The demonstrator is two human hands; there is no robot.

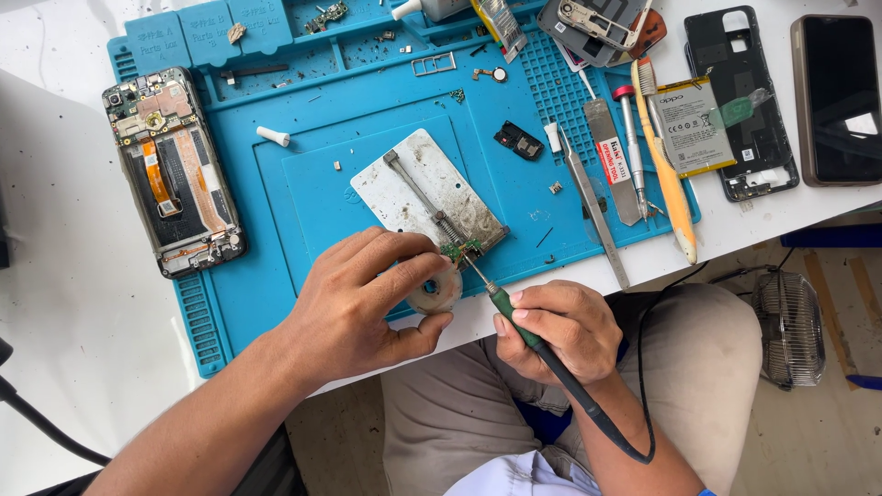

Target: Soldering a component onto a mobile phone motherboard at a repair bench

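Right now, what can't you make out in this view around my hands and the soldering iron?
- Small green board: too small; the solder point at the soldering iron tip is unreadable.
- White reel: mostly covered by left hand.
- Right hand grip: fingers hide the handle.
- Phone frames: cut by the top edge.

Two hands are counted: the left hand (pixel 363 298) and the right hand (pixel 556 331). One soldering iron (pixel 533 340) is held in the right hand. One small green circuit board (pixel 459 249) is noted between the hands, on one metal holder plate (pixel 427 188) just above them. One white spool (pixel 436 289) is recorded under the left fingers. One blue mat (pixel 303 197) is counted. One opened phone (pixel 173 170) is seen far above and left of the left hand. Beyond the right hand, one tweezers (pixel 594 211), one yellow brush (pixel 666 179), one battery (pixel 694 124) and one intact phone (pixel 838 99) are counted.
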